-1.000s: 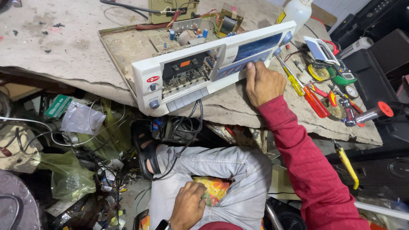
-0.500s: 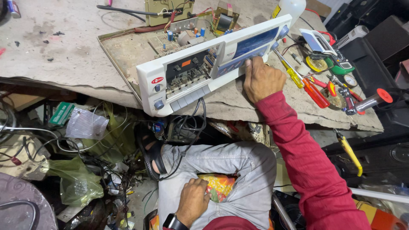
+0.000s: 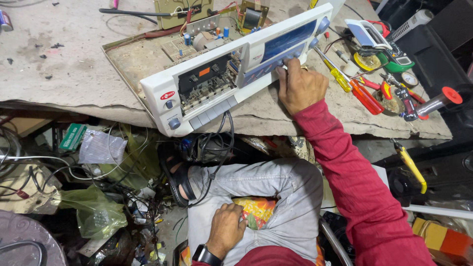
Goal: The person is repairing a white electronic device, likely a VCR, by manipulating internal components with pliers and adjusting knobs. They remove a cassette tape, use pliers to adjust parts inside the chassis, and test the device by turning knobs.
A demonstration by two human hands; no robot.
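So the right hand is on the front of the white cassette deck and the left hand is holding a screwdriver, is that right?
Not quite. The head view shows the left hand holding no screwdriver; it rests on the lap by a colourful packet. The screwdrivers lie on the bench. The right hand is on the front of the white cassette deck.

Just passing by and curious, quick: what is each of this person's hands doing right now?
Right hand: fingers pressed on the white cassette deck's front panel, holding nothing.
Left hand: resting on the lap, on a colourful packet; grip cannot be told.
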